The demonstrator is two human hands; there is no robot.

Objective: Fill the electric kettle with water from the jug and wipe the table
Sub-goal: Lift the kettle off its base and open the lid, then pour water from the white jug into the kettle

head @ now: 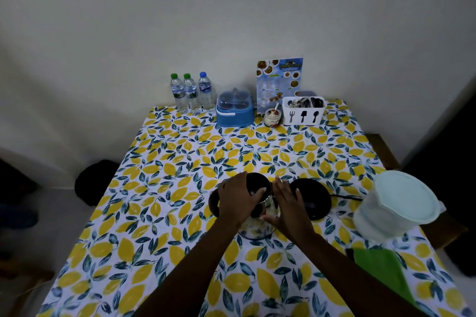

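Note:
A steel electric kettle (268, 210) with a black lid stands on the lemon-print tablecloth (180, 162) near the front middle. My left hand (238, 197) lies over the lid and grips it from above. My right hand (287, 203) rests flat against the kettle's right side, fingers apart. Just right of the kettle sits its round black base (315, 197), with a cord running right. A pale blue lidded jug (396, 204) stands at the right edge. A green cloth (381, 267) lies in front of the jug.
Along the wall stand three water bottles (192, 92), a blue lidded container (234, 110), a small ceramic jar (272, 117), a white cutlery holder (304, 110) and a menu card (279, 80). A dark bag (95, 180) sits on the floor at left.

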